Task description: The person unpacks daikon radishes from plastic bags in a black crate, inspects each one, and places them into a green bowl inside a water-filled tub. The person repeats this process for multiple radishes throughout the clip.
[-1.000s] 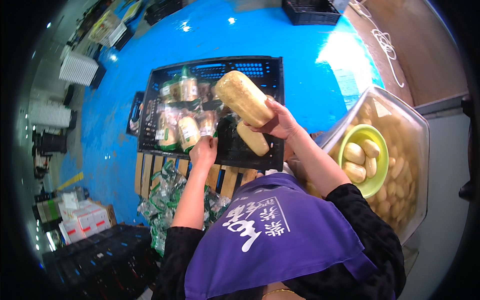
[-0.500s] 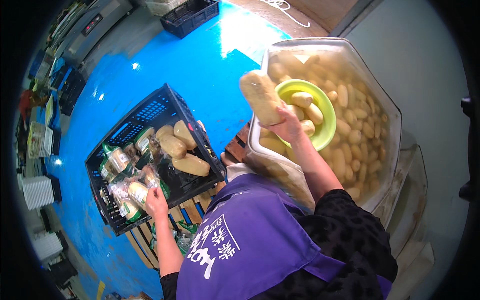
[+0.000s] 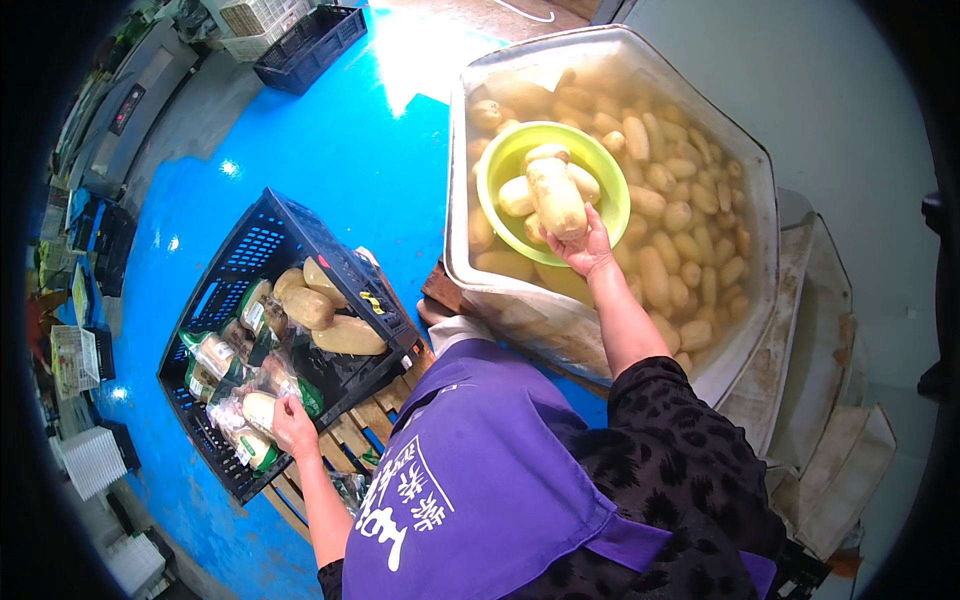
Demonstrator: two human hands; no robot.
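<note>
My right hand (image 3: 586,247) grips a pale peeled root piece (image 3: 556,196) over a lime-green bowl (image 3: 500,170) that holds a few similar pieces. The bowl floats in a big translucent tub (image 3: 760,200) of water full of several such roots. My left hand (image 3: 293,427) rests on the near edge of a black plastic crate (image 3: 250,250), touching a clear-wrapped packet (image 3: 258,410). The crate holds three loose root pieces (image 3: 330,315) and several wrapped packets with green labels.
The crate sits on a wooden pallet (image 3: 365,425) over a blue floor (image 3: 330,140). Another dark crate (image 3: 310,45) stands far back, with white baskets (image 3: 92,462) and shelving at the left. Folded cardboard (image 3: 830,400) lies right of the tub. I wear a purple apron (image 3: 470,490).
My right hand carried the root piece from over the black crate rightward to the green bowl in the tub. The left hand stayed at the crate's packets; the view turned right.
</note>
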